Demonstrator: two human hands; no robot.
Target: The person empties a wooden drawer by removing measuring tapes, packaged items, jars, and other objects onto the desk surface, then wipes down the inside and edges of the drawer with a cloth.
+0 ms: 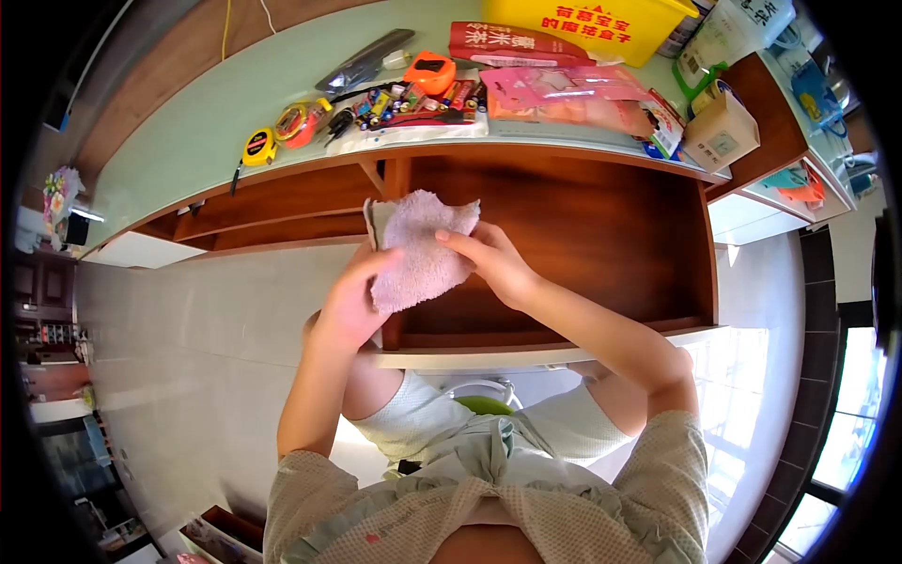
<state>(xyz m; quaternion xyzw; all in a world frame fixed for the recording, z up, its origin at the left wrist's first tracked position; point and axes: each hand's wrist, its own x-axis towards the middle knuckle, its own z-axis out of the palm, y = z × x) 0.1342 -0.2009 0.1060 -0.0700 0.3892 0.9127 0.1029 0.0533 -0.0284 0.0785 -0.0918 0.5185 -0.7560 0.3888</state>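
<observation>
A pinkish, fluffy cloth (423, 258) is held up between my two hands, over the left part of a pulled-out wooden drawer (583, 254). My left hand (352, 291) grips the cloth's left side, with the thumb lying on its front. On the right edge, my right hand (493, 263) pinches the cloth, thumb in front and the other fingers mostly hidden behind it. The wooden bottom of the drawer shows below and to the right of the cloth.
On the glass tabletop (188, 122) lie a yellow tape measure (259, 147), an orange tape measure (430, 72), several batteries, pink packets (564, 85) and a red packet. A yellow box (592, 23) stands behind; a small carton (722, 133) sits at the right.
</observation>
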